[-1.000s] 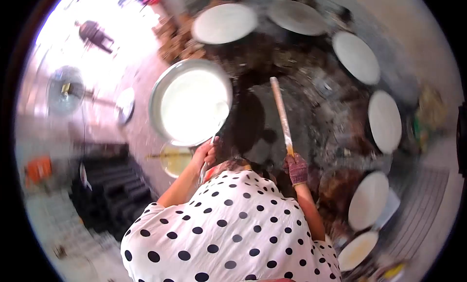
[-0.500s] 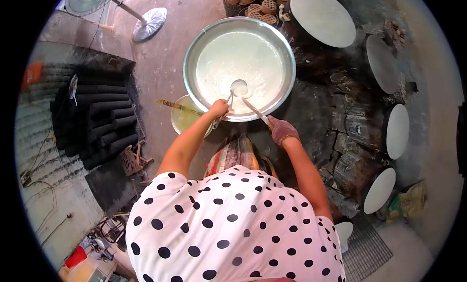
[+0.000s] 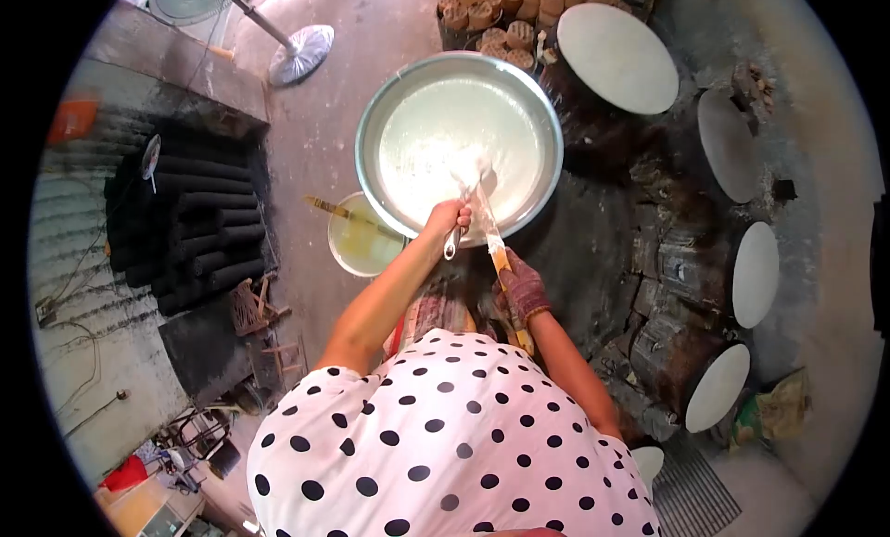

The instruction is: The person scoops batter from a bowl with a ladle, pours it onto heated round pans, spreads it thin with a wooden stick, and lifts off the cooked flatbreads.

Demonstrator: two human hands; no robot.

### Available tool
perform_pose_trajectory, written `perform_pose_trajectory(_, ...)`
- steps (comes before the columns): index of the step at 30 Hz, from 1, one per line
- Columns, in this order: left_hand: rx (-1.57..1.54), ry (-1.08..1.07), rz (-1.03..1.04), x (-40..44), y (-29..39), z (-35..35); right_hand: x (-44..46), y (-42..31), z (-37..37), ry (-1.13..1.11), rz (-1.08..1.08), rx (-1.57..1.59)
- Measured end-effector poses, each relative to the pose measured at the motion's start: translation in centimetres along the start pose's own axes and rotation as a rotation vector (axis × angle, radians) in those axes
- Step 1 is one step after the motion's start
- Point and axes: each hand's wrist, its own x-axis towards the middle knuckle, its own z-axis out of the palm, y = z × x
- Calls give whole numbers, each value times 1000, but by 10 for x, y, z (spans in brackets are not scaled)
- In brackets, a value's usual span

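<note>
A wide metal basin (image 3: 364, 134) full of white, batter-like liquid (image 3: 436, 120) stands in front of me. Over its near side, my left hand (image 3: 447, 217) is closed around a ladle (image 3: 451, 247), whose handle end pokes out below the fingers. The ladle's bowl is blurred among the white liquid. In a purplish work glove, my right hand (image 3: 524, 289) grips a long wooden stick (image 3: 492, 229) with a white-coated upper part. The stick's tip meets or crosses the ladle near the basin's middle; which of the two, I cannot tell.
Left of the basin sits a smaller bowl (image 3: 345, 262) of yellowish liquid with a flat stick (image 3: 326, 206) across it. Dark stacked cylinders (image 3: 213, 203) and a fan stand (image 3: 298, 53) are further left. Drum-like stoves with round pale lids (image 3: 756, 276) line the right; perforated bricks (image 3: 505, 44) lie behind.
The ladle has moved from the liquid near the basin's near side up against the stick. My right hand has drawn back toward my body, and the stick points more steeply away from me.
</note>
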Motion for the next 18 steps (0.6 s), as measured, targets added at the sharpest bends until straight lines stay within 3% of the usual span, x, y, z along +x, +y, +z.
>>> perform_pose_trajectory(1,-23,-59,102,-19,20,19,-20,-22,1,-23,-59,201)
perform_pose_trajectory(6,227,-270,555,-149,128,118,-82,-142,-15,14,-328,151)
perform_pose_trajectory(10,433,-280,778,-226,172,143,-92,-171,-48,18,-575,238)
perform_pose_trajectory(11,437,-287,795,-237,178,141,-75,-163,-61,111,-819,100)
perform_pose_trajectory(14,516,-217,847,-254,190,122,-96,-178,-70,99,-680,280)
perform_pose_trajectory(16,618,-239,662,-236,195,98,-73,-170,-87,173,-660,-22)
perform_pose_trajectory(18,399,-355,368,-192,188,75,-32,-140,-85,550,-1114,-500)
